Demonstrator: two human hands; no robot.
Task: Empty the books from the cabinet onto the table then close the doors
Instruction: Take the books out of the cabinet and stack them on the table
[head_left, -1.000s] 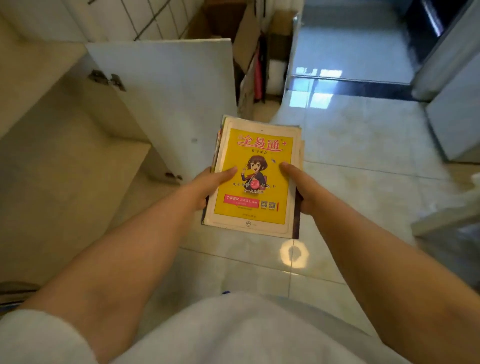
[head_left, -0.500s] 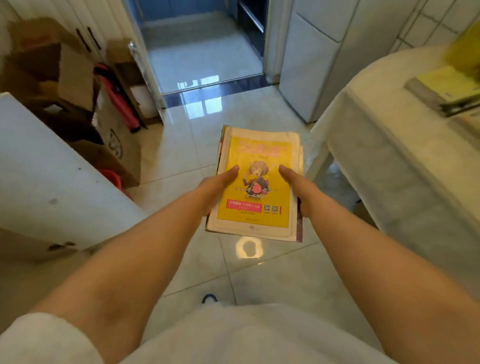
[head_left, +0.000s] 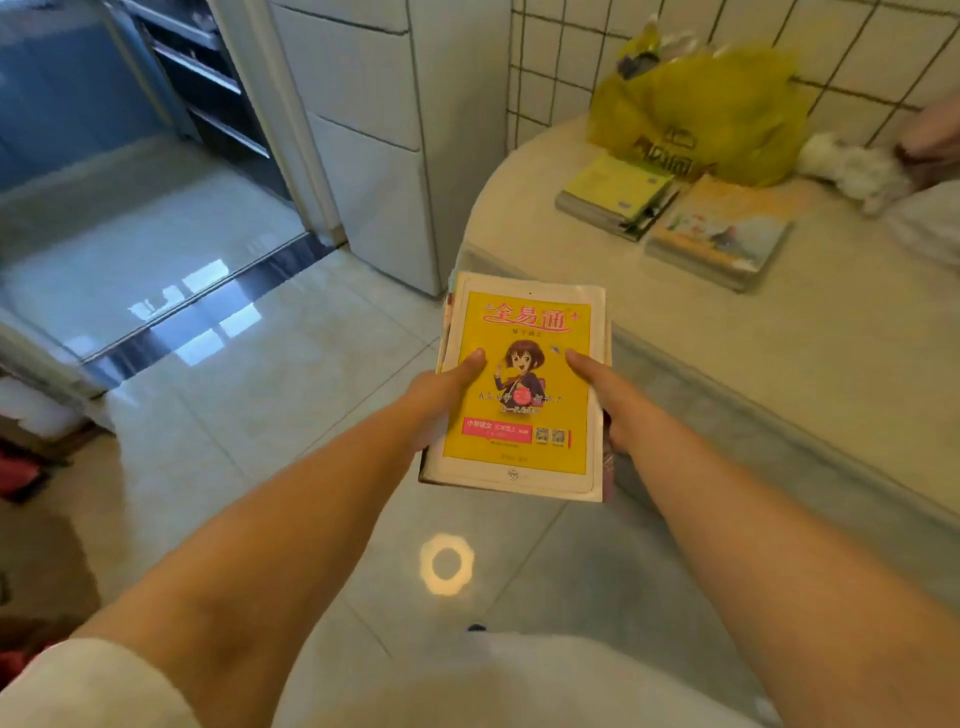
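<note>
I hold a stack of books (head_left: 524, 332) in front of me above the tiled floor; its top cover is yellow with a cartoon girl. My left hand (head_left: 441, 400) grips the stack's left edge with the thumb on the cover. My right hand (head_left: 610, 402) grips the right edge the same way. The table (head_left: 779, 353), under a pale cloth, lies just right of the stack. Two piles of books lie on it: a yellow-green one (head_left: 613, 195) and an orange one (head_left: 719, 231). The cabinet is out of view.
A yellow plastic bag (head_left: 701, 111) and white cloth (head_left: 852, 166) sit at the table's back by the tiled wall. A white drawer unit (head_left: 374, 145) stands left of the table. A doorway with a dark threshold (head_left: 208, 301) opens at the left. Red items (head_left: 21, 475) lie far left.
I have turned to the right with the stack in both hands. The cabinet door and boxes have left the view, and the table with its books now fills the right side.
</note>
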